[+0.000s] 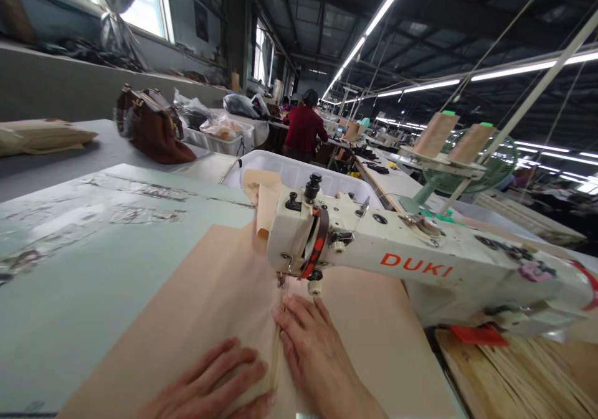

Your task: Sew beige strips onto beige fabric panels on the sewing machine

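A large sheet of tan fabric lies spread under the head of a white sewing machine marked DUKI. A narrow folded strip or seam runs along the fabric toward the presser foot. Flat on the fabric left of that seam lies my left hand, its fingers stretched out. My right hand rests just in front of the presser foot, fingers extended and pressing down beside the seam. Part of the fabric is hidden behind the machine head, with a curled end showing beyond it.
A white plastic bin stands behind the machine. On the left are a brown handbag and a wrapped package. Thread cones and a green fan rise at right. Farther back sits a person in red.
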Available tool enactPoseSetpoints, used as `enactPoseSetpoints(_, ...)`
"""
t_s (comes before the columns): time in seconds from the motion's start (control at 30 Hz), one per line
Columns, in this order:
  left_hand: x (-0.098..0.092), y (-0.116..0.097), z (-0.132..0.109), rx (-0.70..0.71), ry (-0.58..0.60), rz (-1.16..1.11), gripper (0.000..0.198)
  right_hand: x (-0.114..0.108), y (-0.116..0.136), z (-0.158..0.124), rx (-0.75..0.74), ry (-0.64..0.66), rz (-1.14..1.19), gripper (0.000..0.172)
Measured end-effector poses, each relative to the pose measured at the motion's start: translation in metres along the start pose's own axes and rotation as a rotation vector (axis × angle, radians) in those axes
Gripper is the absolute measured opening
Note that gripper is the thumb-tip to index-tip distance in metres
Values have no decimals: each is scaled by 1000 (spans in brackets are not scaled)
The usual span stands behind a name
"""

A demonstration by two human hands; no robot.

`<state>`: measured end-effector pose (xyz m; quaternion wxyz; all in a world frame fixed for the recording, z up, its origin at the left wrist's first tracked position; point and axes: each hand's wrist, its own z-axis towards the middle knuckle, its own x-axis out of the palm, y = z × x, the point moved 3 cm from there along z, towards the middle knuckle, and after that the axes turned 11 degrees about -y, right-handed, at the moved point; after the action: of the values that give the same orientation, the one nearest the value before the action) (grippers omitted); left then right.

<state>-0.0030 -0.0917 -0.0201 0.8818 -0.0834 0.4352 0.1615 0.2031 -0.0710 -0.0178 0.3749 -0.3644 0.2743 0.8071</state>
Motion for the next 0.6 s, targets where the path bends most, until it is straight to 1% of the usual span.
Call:
enactPoseSetpoints(0.1,0,8,10,70,22,58,44,4,-6,6,21,35,5,44)
enactPoseSetpoints(0.17,-3,12,15,71,41,58,44,4,-10,9,38,48,3,45)
enactPoseSetpoints(0.23,-6,14,14,45,60,29,51,1,-13,12,39,43,29,47)
enactPoseSetpoints(0.3,-7,14,8,4,49,14,62,-4,-17,18,60,23,108,44)
enactPoseSetpoints(0.33,-7,13,3,-19,47,17,67,-6,-20,23,95,12,159,40)
enactPoseSetpoints(0.4,-5,10,-6,-55,50,37,73,-7,-27,32,219,-4,219,29)
enactPoseSetpoints(0.47,-4,8,-13,-76,92,33,80,-5,-33,40,348,-7,204,17)
enactPoseSetpoints(0.5,-3,7,-14,-87,122,15,84,-3,-35,43,393,-6,178,14)
enactPoseSetpoints(0.6,-6,6,-13,-149,188,-85,98,6,-35,47,474,-3,127,9)
